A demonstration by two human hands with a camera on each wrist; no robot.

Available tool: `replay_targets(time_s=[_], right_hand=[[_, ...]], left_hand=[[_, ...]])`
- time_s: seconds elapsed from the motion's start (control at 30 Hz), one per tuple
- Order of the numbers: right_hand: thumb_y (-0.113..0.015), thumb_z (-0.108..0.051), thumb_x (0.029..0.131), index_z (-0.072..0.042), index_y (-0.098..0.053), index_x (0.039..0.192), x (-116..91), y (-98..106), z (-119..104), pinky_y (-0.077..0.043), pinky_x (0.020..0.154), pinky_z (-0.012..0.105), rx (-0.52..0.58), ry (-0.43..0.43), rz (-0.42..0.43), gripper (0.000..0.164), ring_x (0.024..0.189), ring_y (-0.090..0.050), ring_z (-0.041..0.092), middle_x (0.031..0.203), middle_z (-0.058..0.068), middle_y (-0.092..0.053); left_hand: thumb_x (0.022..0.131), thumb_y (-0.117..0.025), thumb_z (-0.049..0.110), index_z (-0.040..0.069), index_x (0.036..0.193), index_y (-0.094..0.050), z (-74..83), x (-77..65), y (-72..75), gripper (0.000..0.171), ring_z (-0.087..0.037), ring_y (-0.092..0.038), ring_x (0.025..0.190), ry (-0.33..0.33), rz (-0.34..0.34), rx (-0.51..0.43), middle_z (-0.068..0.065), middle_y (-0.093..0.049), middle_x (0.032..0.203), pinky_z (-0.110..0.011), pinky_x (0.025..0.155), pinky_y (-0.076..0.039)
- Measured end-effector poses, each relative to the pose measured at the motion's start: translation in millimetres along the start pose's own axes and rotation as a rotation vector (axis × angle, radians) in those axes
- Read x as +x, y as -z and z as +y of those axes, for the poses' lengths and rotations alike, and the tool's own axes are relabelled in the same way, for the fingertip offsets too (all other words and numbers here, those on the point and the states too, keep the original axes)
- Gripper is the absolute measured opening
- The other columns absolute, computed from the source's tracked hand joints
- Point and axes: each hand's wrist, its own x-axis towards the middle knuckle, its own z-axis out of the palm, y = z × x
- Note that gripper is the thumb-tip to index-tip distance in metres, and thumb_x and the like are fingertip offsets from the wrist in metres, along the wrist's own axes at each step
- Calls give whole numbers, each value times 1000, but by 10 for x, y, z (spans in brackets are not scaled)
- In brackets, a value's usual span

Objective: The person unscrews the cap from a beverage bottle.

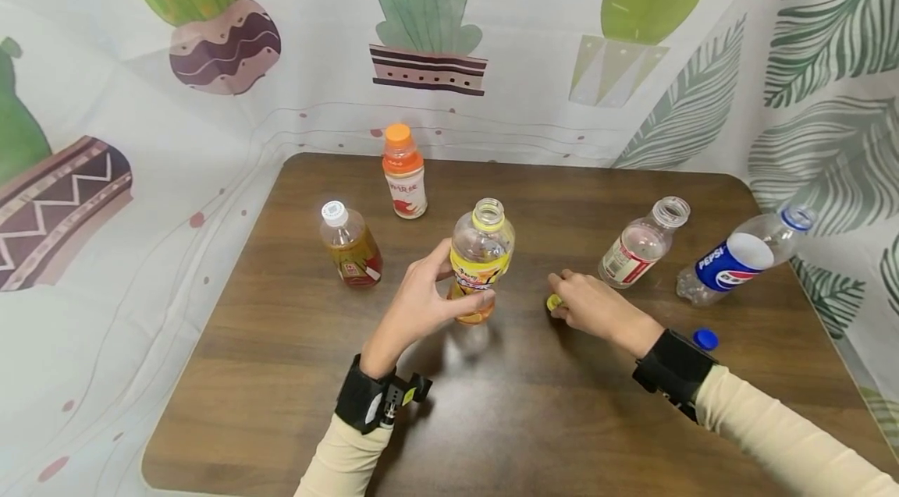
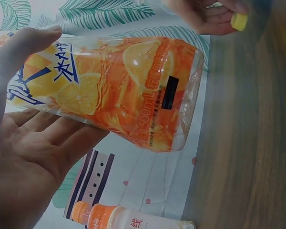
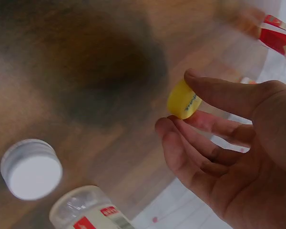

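Observation:
My left hand (image 1: 424, 298) grips a clear plastic drink bottle (image 1: 481, 263) with a yellow and orange label. The bottle is upright and its neck has no cap. In the left wrist view its orange-slice label (image 2: 133, 86) faces the camera, with the thumb on one side and the fingers on the other. Off to the right, low over the table, my right hand (image 1: 593, 306) pinches a small yellow bottle cap (image 3: 183, 99) between thumb and fingers. The cap also shows beyond the bottle in the left wrist view.
On the wooden table (image 1: 562, 419) stand a white-capped tea bottle (image 1: 351, 247), an orange-capped bottle (image 1: 405, 173), an uncapped bottle (image 1: 635, 247) and a leaning uncapped Pepsi bottle (image 1: 733, 259). A blue cap (image 1: 705, 339) lies near the right wrist. A white cap (image 3: 33, 171) shows in the right wrist view.

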Motion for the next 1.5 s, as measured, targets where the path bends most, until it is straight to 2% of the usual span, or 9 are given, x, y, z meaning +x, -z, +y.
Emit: replay_targets(time_s=[0.43, 0.57, 0.73, 0.83, 0.9, 1.0, 1.1, 1.27, 1.5], right_hand=[[-82, -10, 78, -3, -59, 92, -57, -193, 10, -49, 55, 36, -1, 13, 2, 27, 66, -57, 21, 78, 9, -56], [-82, -17, 80, -3, -59, 96, -90, -201, 22, -48, 57, 34, -6, 9, -9, 32, 69, -55, 19, 81, 7, -55], [-76, -24, 88, -2, -59, 105, -183, 80, -111, -53, 63, 34, 85, -5, 92, 32, 75, -61, 19, 90, 8, -60], [-71, -24, 93, -5, -56, 124, -207, 376, -269, -57, 72, 37, 295, -15, 205, 39, 93, -66, 22, 110, 9, -64], [-70, -28, 93, -11, -47, 139, -200, 558, -396, -57, 81, 39, 443, -14, 276, 54, 108, -64, 21, 124, 6, -61], [-74, -31, 90, -20, -33, 150, -171, 711, -570, -56, 85, 36, 582, 16, 337, 74, 115, -59, 17, 137, 3, -53], [-79, -30, 85, -18, -30, 150, -109, 738, -700, -55, 86, 32, 617, 32, 389, 82, 109, -59, 15, 136, 3, -53], [-84, -26, 80, -11, -36, 141, -53, 697, -759, -55, 81, 32, 589, -2, 462, 78, 97, -61, 14, 126, 3, -57], [-84, -31, 80, -13, -39, 139, -38, 723, -741, -55, 77, 29, 574, -2, 458, 76, 93, -61, 12, 124, 0, -58]], left_hand=[[78, -85, 29, 24, 126, -56, -20, 13, -15, 56, -10, -68, 110, 5, 0, -8, 6, -70, 116, -38, 99, -52], [78, -86, 29, 23, 126, -56, -21, 12, -26, 57, -11, -68, 110, 8, -1, -14, 5, -70, 116, -39, 99, -52], [77, -86, 29, 23, 127, -56, -13, 7, -37, 58, -12, -68, 112, 18, -14, -26, 4, -70, 118, -39, 100, -52], [78, -86, 28, 23, 128, -55, -19, 17, -43, 59, -14, -67, 112, 9, -10, -25, 4, -69, 119, -38, 100, -52], [78, -86, 27, 23, 129, -55, -26, 28, -55, 60, -15, -67, 113, 5, -8, -16, 3, -68, 120, -38, 100, -52], [78, -86, 27, 21, 131, -54, -29, 46, -97, 63, -18, -65, 117, 0, -25, -7, 1, -66, 124, -39, 100, -52], [79, -85, 27, 18, 133, -53, -28, 52, -139, 64, -20, -63, 120, -1, -53, -13, -1, -65, 126, -39, 101, -52], [78, -85, 27, 19, 135, -52, -30, 55, -194, 67, -18, -62, 121, 0, -75, -3, 0, -65, 126, -39, 101, -52], [79, -85, 31, 24, 142, -47, -17, 52, -188, 74, -20, -57, 128, 5, -95, 23, 3, -62, 132, -44, 106, -48]])
